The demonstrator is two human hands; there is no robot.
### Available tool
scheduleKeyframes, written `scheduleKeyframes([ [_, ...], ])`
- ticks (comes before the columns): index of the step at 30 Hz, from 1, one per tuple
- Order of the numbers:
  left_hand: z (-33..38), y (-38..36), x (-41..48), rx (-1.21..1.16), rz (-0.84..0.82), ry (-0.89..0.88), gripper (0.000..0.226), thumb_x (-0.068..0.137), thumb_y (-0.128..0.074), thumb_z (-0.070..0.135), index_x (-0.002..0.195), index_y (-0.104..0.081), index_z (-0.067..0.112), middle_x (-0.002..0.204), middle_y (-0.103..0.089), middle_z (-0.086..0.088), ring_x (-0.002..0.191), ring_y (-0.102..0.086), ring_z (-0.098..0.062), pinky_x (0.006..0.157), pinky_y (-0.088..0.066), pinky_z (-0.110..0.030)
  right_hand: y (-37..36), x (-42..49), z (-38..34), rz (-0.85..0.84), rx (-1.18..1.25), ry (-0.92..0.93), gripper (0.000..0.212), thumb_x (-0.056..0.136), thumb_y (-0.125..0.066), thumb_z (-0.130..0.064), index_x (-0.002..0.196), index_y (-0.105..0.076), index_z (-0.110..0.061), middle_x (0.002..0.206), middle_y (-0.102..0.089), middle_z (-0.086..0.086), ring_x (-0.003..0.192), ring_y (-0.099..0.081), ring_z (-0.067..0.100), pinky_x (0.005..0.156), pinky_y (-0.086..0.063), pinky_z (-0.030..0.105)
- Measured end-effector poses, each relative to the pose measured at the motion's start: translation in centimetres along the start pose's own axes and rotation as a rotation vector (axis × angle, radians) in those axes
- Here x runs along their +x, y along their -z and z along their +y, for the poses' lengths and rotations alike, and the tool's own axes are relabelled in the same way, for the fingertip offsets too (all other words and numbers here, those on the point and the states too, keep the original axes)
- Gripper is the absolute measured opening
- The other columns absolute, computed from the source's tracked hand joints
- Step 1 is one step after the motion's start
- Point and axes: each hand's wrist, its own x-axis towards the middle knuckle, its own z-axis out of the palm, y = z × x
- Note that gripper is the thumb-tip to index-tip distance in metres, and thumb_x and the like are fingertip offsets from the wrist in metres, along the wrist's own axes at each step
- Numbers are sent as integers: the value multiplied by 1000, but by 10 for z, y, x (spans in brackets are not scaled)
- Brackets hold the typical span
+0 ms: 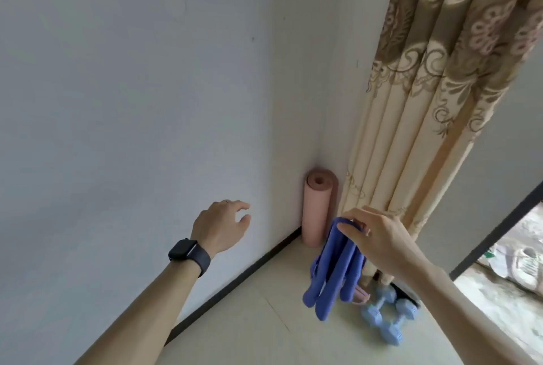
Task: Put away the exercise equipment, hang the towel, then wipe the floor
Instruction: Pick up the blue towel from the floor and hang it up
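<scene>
Purple resistance bands (335, 270) hang above the floor (264, 335), top loop pinched by the right hand (379, 235), just right of the pink rolled mat (318, 211) standing upright in the corner. 2 blue dumbbells (388, 317) lie on the floor below, at the curtain (426, 100) hem. Left hand (220, 226) empty, fingers loosely apart, near the wall; black watch (188, 253) on its wrist.

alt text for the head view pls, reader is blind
The right hand holds a purple resistance band near a corner, where a rolled pink yoga mat stands upright and blue dumbbells lie beside a patterned curtain. The left hand hovers open.
</scene>
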Motion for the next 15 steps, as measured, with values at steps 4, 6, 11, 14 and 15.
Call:
scheduleKeyframes([
  [4, 1, 20, 57, -12, 78, 70, 35, 98, -49, 43, 132, -57, 37, 132, -60, 15, 118, -56, -11, 95, -47, -31, 8, 103, -1, 2, 13, 152, 8, 95, -60, -41, 97, -67, -43, 83, -60, -18, 79, -57, 3, 68, -41, 15],
  [6, -1, 33, 84, -17, 120, 95, 36, 98, -49, 43, 132, -57, 39, 132, -59, 17, 119, -55, -10, 96, -46, -30, 10, 149, -10, -11, 59, 205, 7, 95, -61, -39, 95, -66, -44, 81, -59, -18, 81, -55, 0, 67, -38, 14],
  [11, 1, 77, 153, -88, 203, 132, 34, 97, -50, 43, 130, -57, 42, 130, -58, 20, 116, -54, -8, 96, -45, -30, 14, 247, -37, -19, 180, 311, 6, 92, -65, -37, 93, -69, -41, 83, -63, -12, 79, -58, 5, 71, -43, 14],
  [14, 8, 104, 188, -206, 254, 113, 31, 94, -54, 43, 125, -60, 45, 125, -60, 22, 111, -57, -6, 96, -47, -30, 20, 298, -55, -32, 264, 369, 6, 91, -68, -33, 93, -71, -38, 82, -63, -10, 77, -58, 8, 71, -45, 16],
  [15, 11, 111, 196, -250, 262, 89, 31, 93, -56, 42, 124, -61, 45, 124, -61, 23, 113, -57, -3, 96, -46, -26, 22, 310, -61, -35, 281, 388, 6, 91, -68, -33, 93, -71, -39, 82, -63, -11, 77, -58, 8, 71, -44, 15],
])
